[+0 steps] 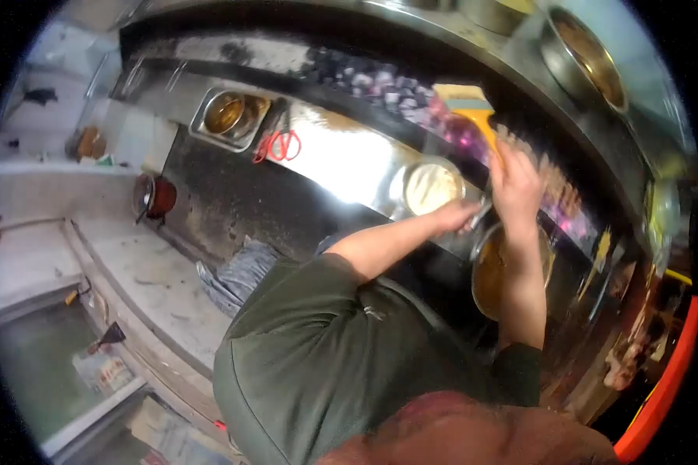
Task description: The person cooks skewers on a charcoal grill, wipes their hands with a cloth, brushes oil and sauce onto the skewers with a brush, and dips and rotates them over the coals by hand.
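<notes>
My right hand (517, 180) is raised over the grill, its fingers wrapped round the yellow handle of a flat basting brush (477, 116). The brush's pale bristles point away from me, above the glowing charcoal (376, 85). Just below and to the left, my left hand (459, 217) is closed; something thin and silvery shows at its fingertips, too blurred to name. Beside that hand stands a round bowl (433, 188) with pale contents. Several browned meat skewers (558, 188) lie over the coals, partly behind my right hand. A large metal bowl (488, 271) sits partly under my right forearm.
Red-handled scissors (278, 146) lie on the shiny metal counter (341, 155), near a square tray (208, 124) holding a small bowl of brown liquid. A deep metal pot (585, 58) stands behind the grill. A dark red pot (161, 197) is at the left.
</notes>
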A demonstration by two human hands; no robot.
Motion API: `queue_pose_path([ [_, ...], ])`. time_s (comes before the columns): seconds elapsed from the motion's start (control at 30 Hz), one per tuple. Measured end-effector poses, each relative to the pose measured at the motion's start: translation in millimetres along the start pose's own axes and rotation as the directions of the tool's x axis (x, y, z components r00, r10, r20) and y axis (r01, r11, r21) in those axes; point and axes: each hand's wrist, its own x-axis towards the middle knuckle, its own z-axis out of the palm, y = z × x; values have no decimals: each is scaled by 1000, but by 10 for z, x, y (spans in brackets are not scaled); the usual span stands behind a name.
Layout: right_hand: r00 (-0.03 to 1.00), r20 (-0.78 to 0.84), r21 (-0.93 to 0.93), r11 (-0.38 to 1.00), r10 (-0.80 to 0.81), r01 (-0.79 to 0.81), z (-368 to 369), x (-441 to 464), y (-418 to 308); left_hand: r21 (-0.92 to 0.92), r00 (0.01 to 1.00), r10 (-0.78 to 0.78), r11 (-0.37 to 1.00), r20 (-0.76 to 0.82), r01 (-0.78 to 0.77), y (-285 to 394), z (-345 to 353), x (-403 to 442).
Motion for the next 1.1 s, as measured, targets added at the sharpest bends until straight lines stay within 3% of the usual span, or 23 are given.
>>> queue_pose_path([
  [0.1, 985, 18, 213, 964, -169, 162, 454, 328, -759, 188, 983, -10, 982, 183, -25, -165, -418, -385],
  [0.17, 951, 53, 234, 929, -306, 286, 927, 564, -1279, 497, 947, -33, 857, 319, -137, -112, -800, -638],
  [0.27, 906, 182, 289, 901, -383, 323, 1766, 909, -2100, 314, 948, 209, 907, 241, -280, -245, -1339, -1167],
  [0.4, 781, 355, 300, 854, -514, 426, 2847, 1318, -3062, 245, 985, 83, 962, 149, -118, -21, -2248, -1987],
  [0.5, 678, 501, 311, 843, -538, 439, 3451, 1483, -3494, 121, 994, 99, 988, -42, -93, -73, -2772, -2374],
  [0.57, 592, 591, 297, 830, -547, 472, 3711, 1526, -3674, -59, 976, 174, 981, -129, -183, -244, -3009, -2518],
  [0.77, 487, 733, 210, 839, -475, 502, 4005, 1573, -3868, -192, 955, 128, 964, -267, -183, -365, -3368, -2835],
  [0.9, 520, 713, 246, 862, -471, 444, 3928, 1606, -3829, -163, 955, 148, 967, -257, -194, -324, -3443, -2843],
  [1.0, 605, 671, 285, 902, -429, 324, 3888, 1591, -3767, -139, 959, 163, 970, -231, -198, -279, -3472, -2833],
  [1.1, 739, 649, 439, 882, -182, -169, 3862, 1528, -3653, -124, 962, 146, 976, -228, -178, -249, -3540, -2828],
])
